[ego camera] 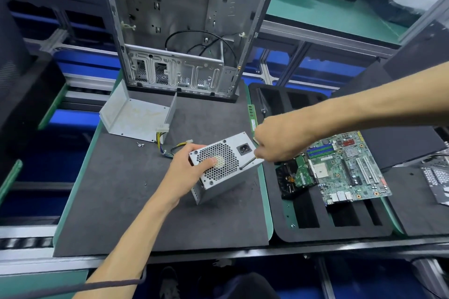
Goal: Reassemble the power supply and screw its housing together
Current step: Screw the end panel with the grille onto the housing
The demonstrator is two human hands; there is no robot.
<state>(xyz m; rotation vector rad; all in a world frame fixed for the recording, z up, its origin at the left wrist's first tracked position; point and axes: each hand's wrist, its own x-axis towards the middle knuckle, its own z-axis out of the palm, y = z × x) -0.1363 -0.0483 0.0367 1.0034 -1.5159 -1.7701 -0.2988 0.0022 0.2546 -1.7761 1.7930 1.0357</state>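
PSU tilted on counter | left hand grips its fan face | right hand clenches screwdriver | keep tip square in screw, case steady

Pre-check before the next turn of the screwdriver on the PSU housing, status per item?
1. Power supply steadied: ok, the left hand grips its fan-grille end, thumb on the grille.
2. Screwdriver in a grip: ok, the right hand is closed round its handle.
3. Tip on the housing face: ok, it meets the face right of the grille, below the power socket.
4. Tip seated in a screw head: cannot tell, too small.
5. Spare screws to hand: ok, they lie on the mat near the loose metal cover.
6. Cables clear of the seam: cannot tell, they trail behind the left hand.
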